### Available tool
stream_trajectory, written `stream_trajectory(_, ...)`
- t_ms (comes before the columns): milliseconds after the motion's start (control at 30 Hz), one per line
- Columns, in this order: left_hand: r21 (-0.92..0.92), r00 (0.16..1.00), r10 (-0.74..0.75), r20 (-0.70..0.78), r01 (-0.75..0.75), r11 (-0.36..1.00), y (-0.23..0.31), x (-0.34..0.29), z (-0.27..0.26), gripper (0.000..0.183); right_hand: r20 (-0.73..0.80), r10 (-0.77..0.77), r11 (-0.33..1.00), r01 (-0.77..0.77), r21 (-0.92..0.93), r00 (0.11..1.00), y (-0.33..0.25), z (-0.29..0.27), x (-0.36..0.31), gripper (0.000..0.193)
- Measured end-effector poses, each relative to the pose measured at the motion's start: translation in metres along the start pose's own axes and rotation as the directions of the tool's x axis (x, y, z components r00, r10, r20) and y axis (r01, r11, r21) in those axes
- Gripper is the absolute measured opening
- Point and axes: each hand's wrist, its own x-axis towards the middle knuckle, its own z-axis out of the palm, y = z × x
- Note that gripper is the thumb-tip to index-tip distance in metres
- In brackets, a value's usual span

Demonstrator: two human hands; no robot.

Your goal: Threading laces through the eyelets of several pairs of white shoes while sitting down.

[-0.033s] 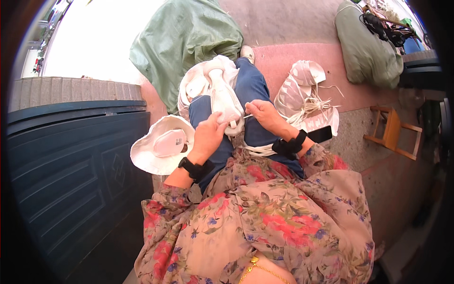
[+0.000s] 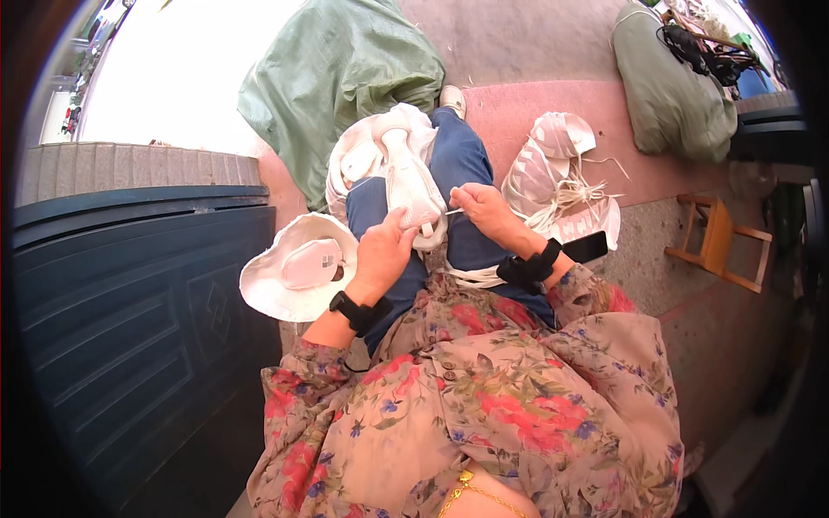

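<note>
A white shoe upper (image 2: 408, 177) lies lengthwise over my lap, between my knees. My left hand (image 2: 382, 252) is closed on its near left edge, thumb and fingers pinching it. Just right of the shoe, my right hand (image 2: 485, 213) pinches a thin white shoelace (image 2: 454, 211) that runs toward the upper. A bundle of white laces (image 2: 475, 277) rests on my lap below my right wrist. Beyond my left knee stands an open white bag (image 2: 338, 148) with more white shoe pieces.
Left of my lap sits a white bag (image 2: 259, 281) holding a pale shoe piece. To the right lie white shoe uppers (image 2: 528, 177) with loose laces and a black phone (image 2: 587, 248). Green sacks (image 2: 345, 65), a wooden stool (image 2: 715, 240) and a dark blue panelled door (image 2: 129, 337) stand around.
</note>
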Motion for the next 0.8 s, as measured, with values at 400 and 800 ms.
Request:
stream_trajectory(400, -0.242, 0.965, -0.213, -0.155, 0.172, 0.955, -0.005, 0.005, 0.006, 0.018, 0.15, 0.231, 0.94, -0.261, 0.222, 0.961, -0.017, -0.012, 0.014, 0.029)
stream_trajectory(800, 0.109, 0.952, 0.138, -0.272, -0.112, 0.988, -0.012, 0.065, -0.003, 0.03, -0.001, -0.127, 0.992, 0.127, 0.001, 0.992, -0.009, 0.011, 0.05, 0.019)
